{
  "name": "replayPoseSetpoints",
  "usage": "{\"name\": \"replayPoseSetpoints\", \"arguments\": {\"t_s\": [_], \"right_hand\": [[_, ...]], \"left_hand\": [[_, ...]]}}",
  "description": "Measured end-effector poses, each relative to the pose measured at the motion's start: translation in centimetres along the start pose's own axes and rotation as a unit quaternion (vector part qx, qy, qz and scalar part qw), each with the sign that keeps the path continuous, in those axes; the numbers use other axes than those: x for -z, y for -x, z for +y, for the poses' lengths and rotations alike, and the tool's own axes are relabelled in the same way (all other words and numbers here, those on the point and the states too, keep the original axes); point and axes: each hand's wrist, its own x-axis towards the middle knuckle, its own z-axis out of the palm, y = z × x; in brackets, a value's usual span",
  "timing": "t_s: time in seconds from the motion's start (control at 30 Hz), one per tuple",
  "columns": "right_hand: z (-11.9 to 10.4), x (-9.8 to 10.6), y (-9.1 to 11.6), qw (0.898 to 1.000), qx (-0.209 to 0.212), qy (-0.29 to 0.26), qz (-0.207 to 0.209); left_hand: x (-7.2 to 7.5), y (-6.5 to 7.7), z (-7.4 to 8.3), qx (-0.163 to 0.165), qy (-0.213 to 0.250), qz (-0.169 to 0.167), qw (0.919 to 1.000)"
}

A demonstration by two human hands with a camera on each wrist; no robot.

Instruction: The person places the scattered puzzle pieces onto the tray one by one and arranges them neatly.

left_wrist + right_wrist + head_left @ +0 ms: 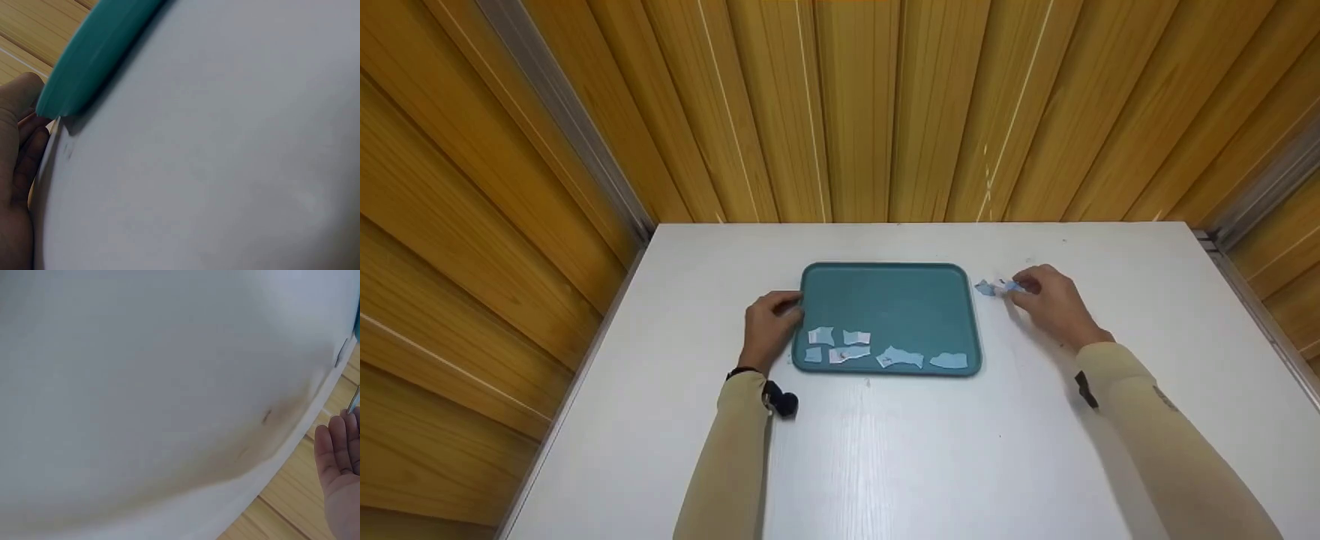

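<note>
A green tray (889, 307) lies on the white table, with torn pieces of light blue and white paper (900, 358) along its near side. My left hand (769, 326) grips the tray's left rim between thumb and fingers; in the left wrist view the fingers (31, 152) show beside the tray's corner (84, 73). To the right of the tray, my right hand (1054, 304) pinches a torn paper piece (1009, 286) just over the table. Another bluish scrap (985, 288) lies beside the tray's right edge. In the right wrist view, the held piece (354, 400) shows edge-on at the fingertips.
The white table (870, 457) reaches back to a wood-patterned panel wall (855, 112). A similar panel wall (457, 300) stands at the left, with a metal post (577, 112) in the corner.
</note>
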Motion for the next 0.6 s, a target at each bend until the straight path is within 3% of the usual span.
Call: {"name": "replayPoseSetpoints", "arguments": {"t_s": [0.17, 0.43, 0.6], "right_hand": [[-1.1, -0.2, -0.1, 1.0, 0.012, 0.002, -0.006], [-2.6, -1.3, -0.3, 0.996, 0.083, 0.013, 0.002], [-3.7, -2.1, -0.3, 0.995, 0.095, 0.012, -0.005]], "left_hand": [[0.0, -0.1, -0.1, 0.002, -0.003, 0.001, 1.0], [-0.1, -0.1, -0.2, 0.007, 0.006, 0.0, 1.0], [0.0, -0.1, -0.1, 0.008, 0.006, 0.001, 1.0]]}}
